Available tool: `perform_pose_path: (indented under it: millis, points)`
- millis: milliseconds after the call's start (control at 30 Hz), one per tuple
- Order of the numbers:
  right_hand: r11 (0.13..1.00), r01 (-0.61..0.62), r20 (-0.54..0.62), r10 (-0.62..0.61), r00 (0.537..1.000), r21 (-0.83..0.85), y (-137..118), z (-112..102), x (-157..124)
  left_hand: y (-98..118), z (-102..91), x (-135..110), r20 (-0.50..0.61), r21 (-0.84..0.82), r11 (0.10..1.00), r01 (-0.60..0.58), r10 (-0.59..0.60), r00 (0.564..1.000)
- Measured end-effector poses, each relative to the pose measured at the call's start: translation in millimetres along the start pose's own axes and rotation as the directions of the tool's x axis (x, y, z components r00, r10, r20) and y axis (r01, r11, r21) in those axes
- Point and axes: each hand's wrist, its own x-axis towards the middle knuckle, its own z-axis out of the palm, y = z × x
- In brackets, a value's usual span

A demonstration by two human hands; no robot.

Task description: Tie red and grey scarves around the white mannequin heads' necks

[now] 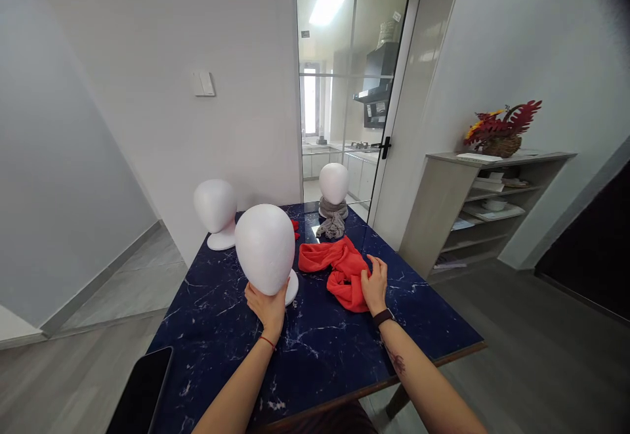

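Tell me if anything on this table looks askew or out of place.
The nearest foam head is tipped off upright, held by the left hand. The red scarf lies crumpled on the table under the right hand.

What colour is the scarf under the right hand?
Red-orange scarf, clearest in the head view.

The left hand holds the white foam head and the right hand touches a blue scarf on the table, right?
No, the scarf is red, not blue. The head view shows the left hand holding the white foam head and the right hand touching the red scarf on the table.
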Motion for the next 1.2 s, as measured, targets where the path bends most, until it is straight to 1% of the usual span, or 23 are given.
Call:
perform_pose_path:
  millis: [67,100,167,233,300,367,400,500,567,667,767,833,900,967,1000,1033,1100,1133,1167,1200]
  points:
    - [0.997,0.072,-0.024,-0.071,0.997,0.042,-6,-3,0,0,-0.3,0,-0.006,0.002,1.0,0.009,-0.009,1.0]
    - [0.991,0.105,-0.007,-0.105,0.994,0.077,-8,-4,-1,1,-0.7,0,-0.006,0.001,1.0,0.012,-0.012,1.0]
    - [0.975,0.148,0.079,-0.162,0.984,0.166,-12,-4,-3,2,-1.5,0,0.002,0.002,1.0,0.013,-0.013,1.0]
    - [0.959,0.151,0.175,-0.196,0.965,0.238,-14,-1,-6,2,-2.2,-1,0.01,0.001,1.0,0.016,-0.016,1.0]
    - [0.953,0.153,0.241,-0.218,0.946,0.26,-16,4,-7,2,-2.6,-2,0.021,-0.008,1.0,0.022,-0.022,1.0]
    - [0.964,0.164,0.291,-0.221,0.931,0.21,-18,12,-6,2,-2.7,-2,0.031,-0.02,0.999,0.028,-0.027,0.999]
    - [0.974,0.166,0.327,-0.209,0.922,0.157,-20,16,-4,2,-2.8,-2,0.035,-0.022,0.999,0.03,-0.029,0.999]
    - [0.987,0.146,0.435,-0.104,0.895,-0.064,-27,28,1,2,-3.8,-2,0.038,-0.01,1.0,0.03,-0.029,0.999]
    - [0.978,0.127,0.465,-0.038,0.885,-0.162,-32,35,3,1,-5.3,-3,0.047,-0.003,1.0,0.021,-0.021,0.999]
    - [0.977,0.109,0.453,-0.015,0.891,-0.182,-35,37,2,0,-7.7,-3,0.071,-0.009,1.0,0.003,-0.002,0.997]
    - [0.988,0.115,0.405,-0.064,0.912,-0.103,-33,33,-2,-4,-10.0,-1,0.101,-0.047,0.999,-0.028,0.032,0.994]
    - [0.99,0.144,0.331,-0.137,0.934,0.004,-32,28,-3,-6,-12.4,0,0.122,-0.076,0.996,-0.054,0.063,0.991]
    - [0.979,0.179,0.228,-0.197,0.954,0.094,-32,23,-2,-6,-17.1,-1,0.135,-0.101,0.994,-0.048,0.061,0.989]
    - [0.972,0.197,0.121,-0.212,0.97,0.126,-35,16,0,-5,-25.6,-11,0.147,-0.121,0.992,0.021,-0.003,0.989]
    - [0.969,0.206,0.067,-0.216,0.974,0.135,-39,11,0,-4,-31.4,-19,0.152,-0.137,0.988,0.073,-0.052,0.987]
    - [0.965,0.221,0.017,-0.225,0.974,0.145,-44,6,-1,-2,-38.1,-30,0.174,-0.162,0.978,0.131,-0.103,0.979]
    - [0.945,0.279,-0.046,-0.275,0.96,0.168,-57,-8,-12,1,-53.0,-56,0.245,-0.283,0.928,0.241,-0.173,0.954]
    - [0.931,0.317,-0.061,-0.311,0.949,0.182,-65,-16,-22,3,-60.4,-69,0.363,-0.369,0.869,0.329,-0.191,0.912]
    - [0.914,0.355,-0.067,-0.349,0.935,0.198,-74,-24,-36,5,-67.5,-81,0.508,-0.461,0.764,0.451,-0.189,0.84]
    - [0.896,0.387,-0.06,-0.383,0.922,0.217,-84,-32,-54,7,-74.0,-91,0.639,-0.517,0.624,0.586,-0.174,0.749]
